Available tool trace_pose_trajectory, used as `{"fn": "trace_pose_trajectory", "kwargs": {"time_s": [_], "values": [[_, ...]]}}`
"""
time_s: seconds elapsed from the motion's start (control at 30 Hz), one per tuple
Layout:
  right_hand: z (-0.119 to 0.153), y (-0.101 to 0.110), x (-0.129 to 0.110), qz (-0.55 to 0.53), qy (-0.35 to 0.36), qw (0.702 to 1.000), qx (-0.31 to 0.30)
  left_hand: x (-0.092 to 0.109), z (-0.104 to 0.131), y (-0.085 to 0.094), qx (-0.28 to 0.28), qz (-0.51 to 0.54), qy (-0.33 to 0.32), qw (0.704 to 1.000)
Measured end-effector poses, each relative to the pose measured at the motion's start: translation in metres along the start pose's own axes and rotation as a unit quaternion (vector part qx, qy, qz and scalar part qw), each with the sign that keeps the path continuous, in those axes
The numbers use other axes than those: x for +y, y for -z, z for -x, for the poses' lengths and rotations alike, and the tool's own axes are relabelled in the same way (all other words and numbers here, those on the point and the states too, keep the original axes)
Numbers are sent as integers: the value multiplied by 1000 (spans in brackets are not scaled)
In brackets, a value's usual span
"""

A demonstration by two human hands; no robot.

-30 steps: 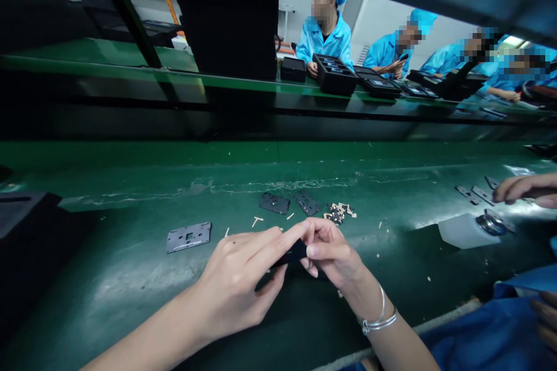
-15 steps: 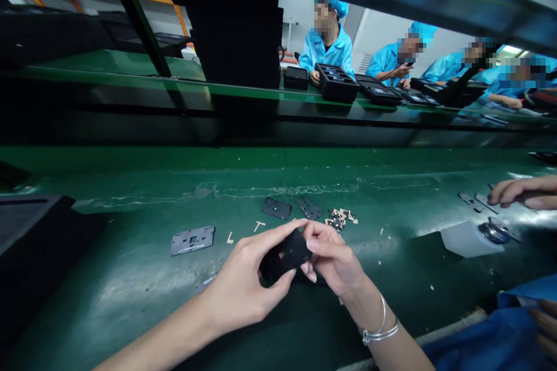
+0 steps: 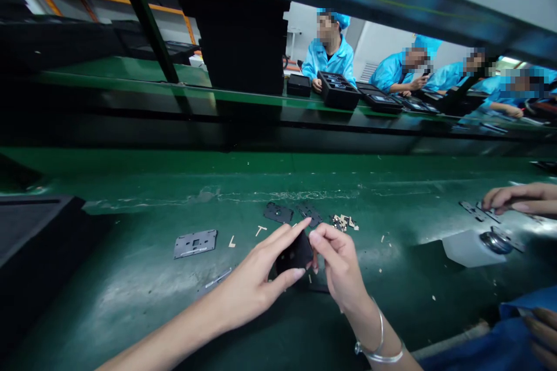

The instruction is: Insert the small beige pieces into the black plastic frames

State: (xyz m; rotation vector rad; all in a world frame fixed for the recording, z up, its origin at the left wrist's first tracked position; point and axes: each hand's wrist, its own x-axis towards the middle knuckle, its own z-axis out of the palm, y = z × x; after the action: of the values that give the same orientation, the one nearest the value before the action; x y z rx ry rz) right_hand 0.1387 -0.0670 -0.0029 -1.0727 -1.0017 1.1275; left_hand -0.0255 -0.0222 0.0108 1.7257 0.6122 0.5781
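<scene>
A flat black rectangular part [image 3: 294, 254] is held tilted above the bench, gripped between the thumb and fingers of my left hand [image 3: 250, 283]. My right hand [image 3: 343, 264] has its thumb and forefinger pinched at the part's right edge; whether a small piece is also between them I cannot make out. Just beyond my hands lie two dark plates, one dark plate [image 3: 278, 213] left of the other dark plate [image 3: 309, 213]. Next to them is a pile of small tan and black pieces [image 3: 343, 222]. A grey plate [image 3: 195, 243] with cut-outs rests to the left.
A white bottle with a metal top [image 3: 465, 248] stands at right, near a co-worker's hand [image 3: 517, 197] over thin dark parts. At left is a large black box [image 3: 39, 255]. Several people in blue sit beyond the raised shelf [image 3: 243, 113]. Small tan scraps dot the green bench [image 3: 143, 295].
My left hand has turned the black part, so less of its face shows, and shifted slightly right. My right fingers stay at its edge. The co-worker's hand has moved a little left.
</scene>
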Motion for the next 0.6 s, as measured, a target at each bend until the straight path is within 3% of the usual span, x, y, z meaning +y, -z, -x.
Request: {"fn": "trace_pose_trajectory", "kwargs": {"time_s": [0.07,0.13,0.2,0.27,0.4,0.6], "values": [[4,1,-2,104,90,988,70,-3,-5,0,-52,186,31,981],[7,2,-5,201,188,955,108,-7,-10,0,-126,366,39,921],[10,2,-8,271,277,916,102,-10,-12,-2,-185,473,36,861],[11,1,-12,314,338,884,74,-12,-12,-3,-214,517,34,828],[10,-2,-15,363,368,855,49,-11,-8,-4,-215,512,52,830],[12,-7,-16,379,348,855,64,-7,-8,-4,-194,443,54,873]]}}
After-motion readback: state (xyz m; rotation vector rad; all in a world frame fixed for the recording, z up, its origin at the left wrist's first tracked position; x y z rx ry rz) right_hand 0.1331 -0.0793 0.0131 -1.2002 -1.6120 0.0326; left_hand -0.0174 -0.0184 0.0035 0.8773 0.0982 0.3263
